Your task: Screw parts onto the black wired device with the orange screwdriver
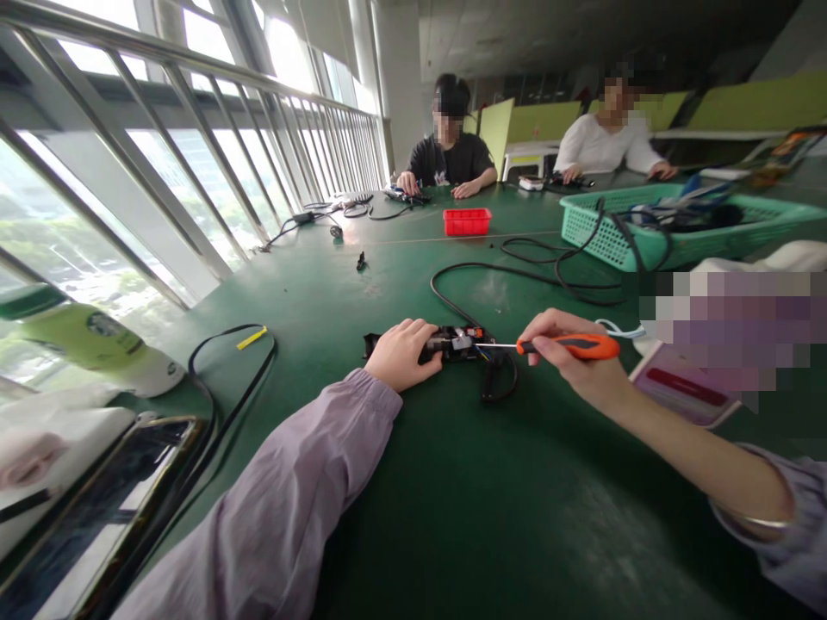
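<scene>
An opened black corded device [475, 355] lies on the green table, with coloured wires, a silvery part and an orange part showing inside and a handle-like loop toward me. My left hand [404, 355] is closed over its left part and holds it against the table. My right hand [568, 346] grips a screwdriver [587, 346] by its orange and black handle. The thin shaft points left, and its tip is at the wires and silvery part. Whether the tip touches a part cannot be made out. My left fingers hide part of the device.
A black cable runs from the device toward a green basket [611, 251] of parts. A red bin [467, 222] and a small black piece [361, 261] lie farther off. At left are a bottle [96, 340], a phone [109, 517] and a strap. Two people sit across the table.
</scene>
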### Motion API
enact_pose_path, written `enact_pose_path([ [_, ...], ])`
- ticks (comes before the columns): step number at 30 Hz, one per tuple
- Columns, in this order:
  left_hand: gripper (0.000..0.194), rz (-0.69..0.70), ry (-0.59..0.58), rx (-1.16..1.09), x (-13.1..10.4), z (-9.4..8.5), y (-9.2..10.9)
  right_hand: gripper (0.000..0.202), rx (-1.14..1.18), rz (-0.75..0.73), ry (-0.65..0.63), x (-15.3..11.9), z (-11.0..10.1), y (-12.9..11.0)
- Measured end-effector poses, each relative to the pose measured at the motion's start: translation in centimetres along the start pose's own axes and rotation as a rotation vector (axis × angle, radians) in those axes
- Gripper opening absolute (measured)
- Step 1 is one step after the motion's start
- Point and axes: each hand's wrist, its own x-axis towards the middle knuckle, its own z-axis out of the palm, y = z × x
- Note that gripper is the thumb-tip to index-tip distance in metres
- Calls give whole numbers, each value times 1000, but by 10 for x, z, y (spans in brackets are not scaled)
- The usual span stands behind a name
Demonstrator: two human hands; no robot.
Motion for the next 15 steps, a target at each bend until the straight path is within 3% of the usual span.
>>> enact_pose_path([
  [4, 32, -3, 9, -2, -1, 1, -1, 32, -8, 80, -64, 39, -9, -11],
  [8, 32, 2, 9, -10, -1, 0, -2, 35, -204, 73, -149, 72, -8, -21],
  [15, 32, -11, -1, -12, 0, -1, 0, 19, -226, 114, -389, 101, 11, -47],
])
